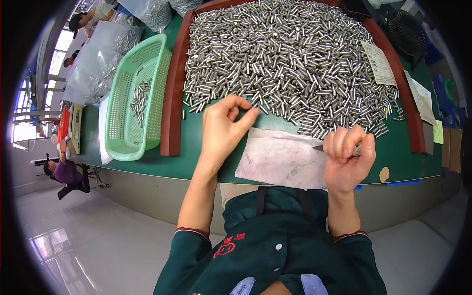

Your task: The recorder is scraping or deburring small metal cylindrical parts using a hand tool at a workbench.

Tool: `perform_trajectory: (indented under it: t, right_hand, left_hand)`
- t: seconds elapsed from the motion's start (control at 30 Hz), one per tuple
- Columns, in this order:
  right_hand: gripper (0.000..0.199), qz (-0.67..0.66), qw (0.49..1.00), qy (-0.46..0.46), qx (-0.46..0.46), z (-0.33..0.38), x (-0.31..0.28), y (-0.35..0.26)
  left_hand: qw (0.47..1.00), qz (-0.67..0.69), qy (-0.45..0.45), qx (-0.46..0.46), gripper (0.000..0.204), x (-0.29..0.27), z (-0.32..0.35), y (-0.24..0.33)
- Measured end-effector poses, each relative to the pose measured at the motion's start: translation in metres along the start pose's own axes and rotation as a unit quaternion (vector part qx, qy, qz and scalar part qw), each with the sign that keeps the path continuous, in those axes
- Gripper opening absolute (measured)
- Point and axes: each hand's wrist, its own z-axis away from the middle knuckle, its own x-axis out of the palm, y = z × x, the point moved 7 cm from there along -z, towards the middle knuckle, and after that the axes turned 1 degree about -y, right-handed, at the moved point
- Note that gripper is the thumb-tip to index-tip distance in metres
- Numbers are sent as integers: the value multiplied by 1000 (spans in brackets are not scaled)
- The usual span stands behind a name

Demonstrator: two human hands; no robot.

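Observation:
Short shiny metal pins (275, 54) lie in a wide heap on the green table. At the heap's near edge, my left hand (223, 125) is closed in a pinch, thumb and index fingertips together around a metal pin (254, 106). My right hand (350, 155) is curled in a fist around a slim, dark, pointed tool (318, 147). Only its tip shows on the left of the fist; the rest is hidden by the fingers. That tip lies over a stained whitish cloth or paper sheet (280, 157), spread between my hands by the table's front edge.
Red-brown rails (171, 98) border the heap. Left of them stands a green perforated basket (112, 108) holding some pins; bags of pins (96, 66) lie beyond. Paper slips (378, 61) rest at the right rail, near a black fan (405, 32). Other people are at far left.

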Motion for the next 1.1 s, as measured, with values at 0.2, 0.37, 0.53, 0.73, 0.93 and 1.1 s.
perform_trajectory:
  t: [0.2, 0.37, 0.53, 0.73, 0.93, 1.1]
  right_hand:
    - [39, 5, 1000, -1, 1, 0, -1, 0]
    - [39, 6, 1000, 0, 5, -1, 3, -1]
    - [39, 4, 1000, 15, 1, 0, 2, -1]
    - [39, 7, 1000, 13, -5, 0, 3, -2]
    - [38, 5, 1000, 18, -2, -1, 3, -2]
    - [37, 3, 1000, 26, 1, -1, 3, -2]
  left_hand:
    - [996, -67, 6, 61, 11, 5, -1, 6]
    - [996, -64, 2, 65, 8, 1, 1, 8]
    - [891, 423, -113, -121, 8, 13, 2, -12]
    - [811, 538, -175, -146, 7, 22, 3, -17]
    - [811, 540, -169, -151, 11, 21, 2, -19]
    - [809, 540, -169, -159, 12, 22, 1, -20]
